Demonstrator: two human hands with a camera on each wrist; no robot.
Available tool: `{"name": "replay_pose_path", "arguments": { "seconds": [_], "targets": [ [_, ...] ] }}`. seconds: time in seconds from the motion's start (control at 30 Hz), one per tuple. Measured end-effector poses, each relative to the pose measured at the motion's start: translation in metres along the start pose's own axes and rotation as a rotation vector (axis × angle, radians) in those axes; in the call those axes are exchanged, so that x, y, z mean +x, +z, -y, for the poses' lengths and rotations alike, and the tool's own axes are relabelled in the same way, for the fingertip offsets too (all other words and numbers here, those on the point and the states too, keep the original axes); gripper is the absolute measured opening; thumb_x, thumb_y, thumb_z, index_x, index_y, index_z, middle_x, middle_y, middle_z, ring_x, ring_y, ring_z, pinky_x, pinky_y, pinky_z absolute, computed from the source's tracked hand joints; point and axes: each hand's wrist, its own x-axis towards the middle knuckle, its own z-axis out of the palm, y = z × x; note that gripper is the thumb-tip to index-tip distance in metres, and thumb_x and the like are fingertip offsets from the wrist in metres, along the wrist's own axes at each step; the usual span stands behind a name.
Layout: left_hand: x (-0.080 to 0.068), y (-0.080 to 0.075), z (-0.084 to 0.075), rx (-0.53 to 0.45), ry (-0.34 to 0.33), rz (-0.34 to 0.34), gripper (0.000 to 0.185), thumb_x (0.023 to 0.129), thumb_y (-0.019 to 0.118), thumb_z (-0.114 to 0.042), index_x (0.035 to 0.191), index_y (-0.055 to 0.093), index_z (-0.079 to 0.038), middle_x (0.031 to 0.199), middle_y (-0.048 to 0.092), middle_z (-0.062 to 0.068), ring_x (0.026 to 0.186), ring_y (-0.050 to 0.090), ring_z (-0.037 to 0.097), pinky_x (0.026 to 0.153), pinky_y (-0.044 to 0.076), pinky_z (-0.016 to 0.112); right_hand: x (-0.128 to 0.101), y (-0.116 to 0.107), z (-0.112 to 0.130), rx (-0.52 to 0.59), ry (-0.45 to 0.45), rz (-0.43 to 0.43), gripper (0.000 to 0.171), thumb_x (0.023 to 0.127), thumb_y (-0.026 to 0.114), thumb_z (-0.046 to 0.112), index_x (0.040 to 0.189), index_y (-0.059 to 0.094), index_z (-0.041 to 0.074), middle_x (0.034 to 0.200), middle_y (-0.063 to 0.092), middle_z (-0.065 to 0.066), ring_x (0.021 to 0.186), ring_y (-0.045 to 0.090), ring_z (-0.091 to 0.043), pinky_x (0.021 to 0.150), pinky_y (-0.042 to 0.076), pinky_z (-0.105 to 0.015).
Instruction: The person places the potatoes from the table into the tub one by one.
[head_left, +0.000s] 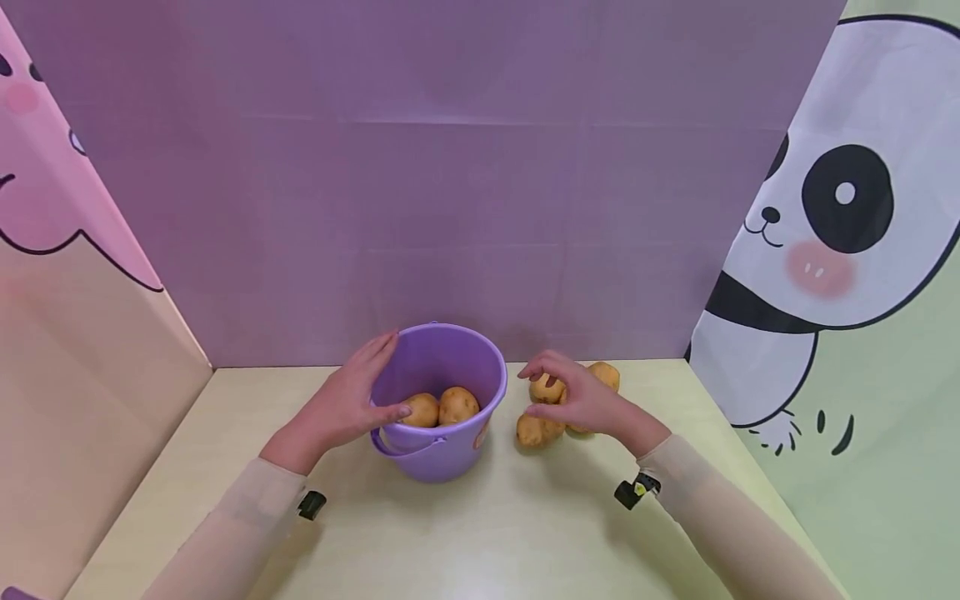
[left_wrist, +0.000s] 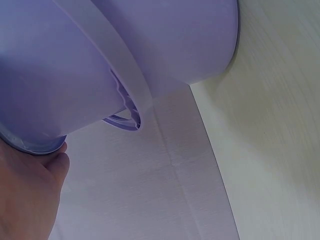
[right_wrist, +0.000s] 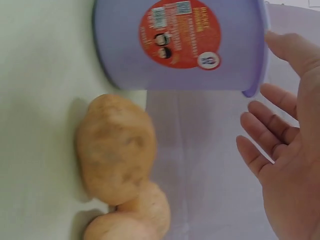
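A purple bucket [head_left: 442,458] stands on the table with two potatoes [head_left: 458,406] visible inside. My left hand [head_left: 348,400] holds the bucket's left rim, its thumb reaching over the opening at the front. In the left wrist view, that hand [left_wrist: 27,190] is at the rim, and the bucket's handle [left_wrist: 112,45] hangs down the side. To the right of the bucket, several potatoes [head_left: 538,431] lie in a group. Over them hovers my right hand [head_left: 581,396], fingers loosely bent and holding nothing. The right wrist view shows a potato [right_wrist: 117,150] below the relaxed right hand [right_wrist: 295,145].
A purple backdrop [head_left: 465,183] rises along the table's back edge. The right side wall bears a panda picture [head_left: 885,283], the left one a pink figure [head_left: 52,192]. Bare table [head_left: 465,542] lies in front of the bucket. On the bucket is a red label [right_wrist: 180,35].
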Motion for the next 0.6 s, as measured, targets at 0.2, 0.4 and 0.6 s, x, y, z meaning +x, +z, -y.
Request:
{"name": "replay_pose_path", "arguments": {
  "seconds": [0.2,0.4,0.6],
  "targets": [
    [0.000,0.000,0.000,0.005,0.009,-0.006,0.108,0.094,0.083,-0.044,0.170,0.028,0.009,0.180,0.025,0.024,0.166,0.021,0.046,0.130,0.028,0.067,-0.011,0.007,-0.008,0.003,0.085,0.087,0.055,0.091,0.095,0.022,0.139,0.068,0.016,0.137,0.062,0.003,0.125,0.059,-0.019,0.108,0.054,-0.052],
    [-0.001,0.001,0.001,0.000,0.009,-0.004,0.108,0.094,0.083,-0.045,0.170,0.028,0.008,0.180,0.024,0.024,0.166,0.021,0.046,0.129,0.028,0.067,-0.017,0.013,-0.020,-0.041,0.078,0.106,0.062,0.088,0.097,0.027,0.141,0.068,0.014,0.138,0.062,0.004,0.131,0.056,-0.023,0.112,0.051,-0.047],
    [0.000,0.000,0.001,-0.002,0.011,-0.006,0.109,0.094,0.081,-0.049,0.170,0.028,0.008,0.180,0.025,0.024,0.166,0.021,0.046,0.130,0.028,0.067,-0.022,0.019,-0.027,-0.126,0.085,0.114,0.072,0.081,0.102,0.028,0.143,0.068,0.013,0.136,0.064,0.006,0.133,0.056,-0.024,0.115,0.049,-0.046]
  ]
}}
